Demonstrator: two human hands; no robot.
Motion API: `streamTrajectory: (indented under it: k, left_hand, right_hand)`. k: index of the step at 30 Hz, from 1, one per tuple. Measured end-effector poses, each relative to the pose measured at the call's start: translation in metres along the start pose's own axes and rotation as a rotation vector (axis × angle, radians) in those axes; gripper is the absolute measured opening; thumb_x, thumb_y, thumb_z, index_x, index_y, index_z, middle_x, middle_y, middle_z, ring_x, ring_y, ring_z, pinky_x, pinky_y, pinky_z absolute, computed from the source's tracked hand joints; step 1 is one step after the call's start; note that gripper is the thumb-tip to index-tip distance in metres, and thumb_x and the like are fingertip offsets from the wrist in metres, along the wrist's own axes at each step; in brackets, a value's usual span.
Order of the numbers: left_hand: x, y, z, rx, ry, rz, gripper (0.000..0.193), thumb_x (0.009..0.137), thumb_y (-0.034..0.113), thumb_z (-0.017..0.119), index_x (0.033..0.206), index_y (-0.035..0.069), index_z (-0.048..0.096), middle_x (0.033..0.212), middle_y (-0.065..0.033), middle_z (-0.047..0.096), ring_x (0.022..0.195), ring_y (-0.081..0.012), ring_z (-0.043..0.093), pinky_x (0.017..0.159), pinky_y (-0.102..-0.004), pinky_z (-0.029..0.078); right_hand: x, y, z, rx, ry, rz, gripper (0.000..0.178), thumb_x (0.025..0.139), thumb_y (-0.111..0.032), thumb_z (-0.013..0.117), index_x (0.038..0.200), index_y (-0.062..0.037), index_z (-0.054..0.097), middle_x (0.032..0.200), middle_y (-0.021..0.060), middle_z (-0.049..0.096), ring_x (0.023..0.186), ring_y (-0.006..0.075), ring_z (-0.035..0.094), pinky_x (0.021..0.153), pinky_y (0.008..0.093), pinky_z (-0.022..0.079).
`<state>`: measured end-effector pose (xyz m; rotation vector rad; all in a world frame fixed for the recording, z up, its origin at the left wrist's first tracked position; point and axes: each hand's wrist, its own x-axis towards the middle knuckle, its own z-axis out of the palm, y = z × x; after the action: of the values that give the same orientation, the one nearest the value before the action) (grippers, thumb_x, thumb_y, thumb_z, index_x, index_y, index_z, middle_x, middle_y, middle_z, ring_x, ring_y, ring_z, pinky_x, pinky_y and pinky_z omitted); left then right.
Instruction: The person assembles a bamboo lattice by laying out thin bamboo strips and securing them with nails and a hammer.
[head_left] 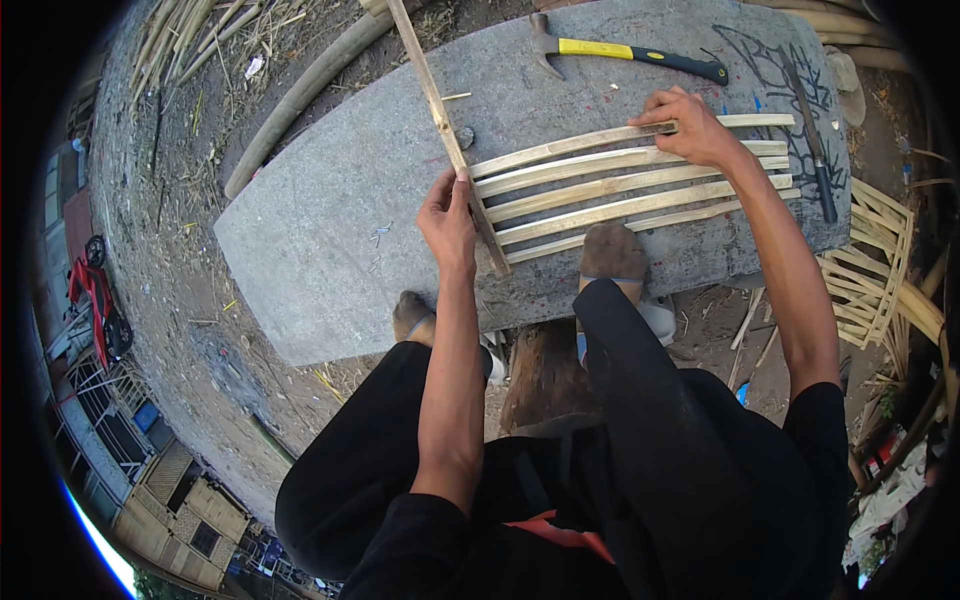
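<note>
My left hand (447,222) is closed around a long narrow wooden strip (432,92), which runs from the top of the view down across the left ends of several pale bamboo slats (610,187). The slats lie side by side on a grey slab (310,215). At the far side of the row, my right hand (690,130) pinches the farthest slat (570,147), right of its middle. My right foot (613,255), in a brown sock, rests against the nearest slat; whether it presses on it I cannot tell.
A hammer (635,52) with a yellow and black handle lies at the slab's far side. Near the right edge is a long dark-handled blade (815,145). Small nails (380,233) lie scattered left of my hand. A slatted bamboo frame (870,265) stands off the slab's right side.
</note>
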<state>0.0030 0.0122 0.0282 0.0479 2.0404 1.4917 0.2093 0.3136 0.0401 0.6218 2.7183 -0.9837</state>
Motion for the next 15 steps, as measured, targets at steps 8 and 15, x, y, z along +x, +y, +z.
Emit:
streamTrajectory:
  k: [8,15]
  left_hand:
    - [-0.003,-0.001,0.0,-0.037,-0.002,-0.033,0.041,0.096,0.022,0.069,0.126,-0.006,0.064,0.119,-0.0147,0.068,0.107,-0.0199,0.064,0.094,-0.0333,0.049]
    - [-0.002,0.005,-0.001,-0.074,-0.049,-0.039,0.04,0.096,0.02,0.069,0.126,-0.005,0.063,0.119,-0.0145,0.068,0.108,-0.0205,0.064,0.096,-0.034,0.048]
  right_hand:
    - [0.0,-0.003,-0.001,0.024,-0.018,0.05,0.045,0.074,-0.005,0.067,0.115,-0.0206,0.075,0.109,0.0037,0.064,0.113,0.0256,0.054,0.11,0.0446,0.032]
    - [-0.002,0.005,0.007,0.06,0.02,0.025,0.043,0.075,-0.007,0.068,0.116,-0.0197,0.074,0.113,0.0044,0.064,0.115,0.0269,0.054,0.112,0.0464,0.03]
